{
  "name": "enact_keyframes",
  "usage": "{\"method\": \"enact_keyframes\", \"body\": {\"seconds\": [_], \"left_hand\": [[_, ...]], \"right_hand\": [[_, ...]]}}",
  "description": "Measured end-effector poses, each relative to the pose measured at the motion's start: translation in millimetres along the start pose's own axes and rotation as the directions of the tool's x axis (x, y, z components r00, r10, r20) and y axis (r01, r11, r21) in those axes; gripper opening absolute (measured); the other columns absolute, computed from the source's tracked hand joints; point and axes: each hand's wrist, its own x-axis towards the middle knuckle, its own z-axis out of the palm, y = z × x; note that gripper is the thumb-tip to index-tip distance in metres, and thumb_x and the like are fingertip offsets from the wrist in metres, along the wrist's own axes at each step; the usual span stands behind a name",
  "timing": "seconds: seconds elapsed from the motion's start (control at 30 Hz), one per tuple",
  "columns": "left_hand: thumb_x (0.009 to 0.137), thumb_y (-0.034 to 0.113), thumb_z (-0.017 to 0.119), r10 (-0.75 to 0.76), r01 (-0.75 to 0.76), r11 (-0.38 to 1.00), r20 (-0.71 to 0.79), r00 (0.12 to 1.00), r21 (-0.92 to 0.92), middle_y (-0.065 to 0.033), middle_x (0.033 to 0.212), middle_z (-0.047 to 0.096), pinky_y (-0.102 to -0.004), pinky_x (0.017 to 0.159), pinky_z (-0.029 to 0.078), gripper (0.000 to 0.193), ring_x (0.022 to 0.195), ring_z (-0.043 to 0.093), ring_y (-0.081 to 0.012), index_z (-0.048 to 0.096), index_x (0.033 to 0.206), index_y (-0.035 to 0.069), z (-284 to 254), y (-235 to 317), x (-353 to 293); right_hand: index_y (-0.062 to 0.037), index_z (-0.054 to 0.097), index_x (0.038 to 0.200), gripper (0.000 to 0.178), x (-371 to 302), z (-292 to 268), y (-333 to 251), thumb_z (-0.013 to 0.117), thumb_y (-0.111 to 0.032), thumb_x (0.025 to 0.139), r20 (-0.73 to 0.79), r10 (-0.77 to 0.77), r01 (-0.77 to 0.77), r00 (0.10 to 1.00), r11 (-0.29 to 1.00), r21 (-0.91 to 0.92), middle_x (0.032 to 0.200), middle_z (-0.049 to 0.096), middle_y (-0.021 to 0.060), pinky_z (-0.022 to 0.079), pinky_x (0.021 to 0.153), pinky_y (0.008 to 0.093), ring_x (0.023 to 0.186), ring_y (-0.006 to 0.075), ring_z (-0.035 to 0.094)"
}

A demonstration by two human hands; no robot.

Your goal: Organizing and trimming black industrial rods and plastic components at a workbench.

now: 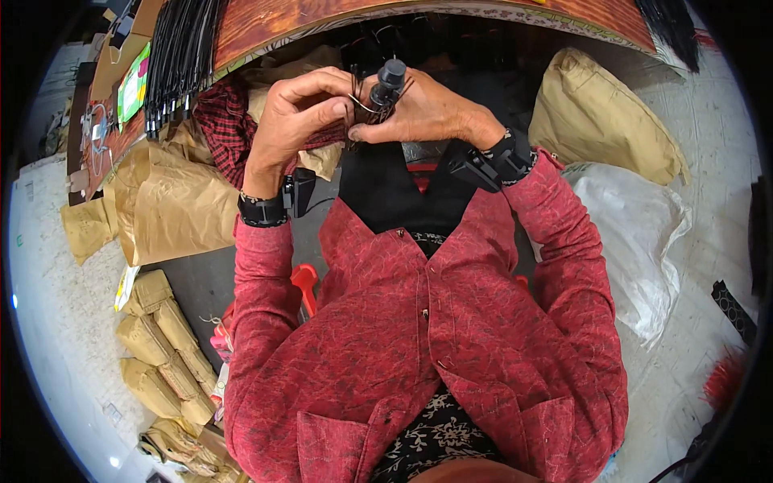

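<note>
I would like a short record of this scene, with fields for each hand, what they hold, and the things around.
left hand: the left hand pinches thin dark strands, fingers curled
right hand: the right hand grips a small black capped tube together with the bundle of dark strands
wrists: a black wrist device on each arm
clothing: red patterned shirt
left side: brown paper packages, red checked cloth, black rods on a wooden board
right side: tan cushion, white plastic bag
</note>
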Motion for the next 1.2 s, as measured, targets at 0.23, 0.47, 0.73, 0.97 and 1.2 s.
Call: {"method": "enact_keyframes", "body": {"seconds": [0.23, 0.47, 0.73, 0.97, 1.2], "left_hand": [[0.091, 0.009, 0.069, 0.02, -0.011, 0.997, 0.109, 0.994, -0.08, -0.0071, 0.098, 0.065, -0.0299, 0.089, 0.048, 0.013, 0.095, 0.06, -0.0162, 0.065, 0.095, -0.003, -1.7, 0.1, 7.9], [0.093, 0.012, 0.068, 0.024, -0.026, 0.991, -0.02, 1.0, -0.128, -0.0066, 0.1, 0.064, -0.0272, 0.086, 0.048, 0.016, 0.094, 0.059, -0.0136, 0.059, 0.097, 0.0, 11.4, 4.1, 5.7], [0.096, 0.013, 0.064, 0.02, -0.03, 0.997, -0.15, 0.989, -0.065, -0.0084, 0.106, 0.065, -0.0256, 0.084, 0.048, 0.013, 0.094, 0.06, -0.0121, 0.057, 0.1, 0.002, 6.2, -6.0, 1.3], [0.095, 0.012, 0.064, 0.111, -0.157, 0.978, -0.291, 0.95, -0.14, -0.0109, 0.113, 0.065, -0.027, 0.088, 0.049, 0.026, 0.096, 0.061, -0.0139, 0.055, 0.116, 0.0, 15.1, 2.1, -4.5], [0.09, 0.006, 0.069, 0.126, -0.193, 0.96, -0.301, 0.945, -0.202, -0.0104, 0.118, 0.062, -0.0277, 0.091, 0.049, 0.034, 0.102, 0.06, -0.015, 0.055, 0.119, -0.002, 22.2, -13.3, -5.4]], "right_hand": [[0.0017, 0.066, 0.078, 0.044, 2.4, -0.7, 11.1, 0.077, -0.041, 0.073, 0.054, -0.047, 0.049, 0.997, 0.998, -0.038, 0.064, 0.06, 0.0176, 0.049, 0.061, 0.0416, 0.062, 0.0318, 0.063], [0.0014, 0.067, 0.079, 0.047, 6.1, -2.5, 7.5, 0.076, -0.044, 0.074, 0.093, 0.011, -0.008, 0.996, 0.999, -0.035, 0.063, 0.059, 0.0181, 0.049, 0.061, 0.042, 0.061, 0.0326, 0.062], [0.0006, 0.068, 0.078, 0.048, 5.7, 0.1, 0.3, 0.075, -0.046, 0.072, -0.003, 0.024, -0.024, 1.0, 0.998, -0.058, 0.063, 0.06, 0.0188, 0.052, 0.061, 0.0429, 0.062, 0.0352, 0.064], [-0.0006, 0.069, 0.078, 0.052, 12.4, 5.3, -0.5, 0.076, -0.052, 0.071, -0.14, 0.062, -0.086, 0.988, 0.98, -0.178, 0.065, 0.063, 0.0186, 0.053, 0.062, 0.0443, 0.063, 0.0369, 0.066], [0.0006, 0.069, 0.079, 0.062, 19.8, 9.8, 5.5, 0.078, -0.06, 0.069, -0.136, 0.118, -0.148, 0.984, 0.959, -0.242, 0.066, 0.065, 0.0187, 0.054, 0.064, 0.0444, 0.068, 0.0376, 0.068]]}}
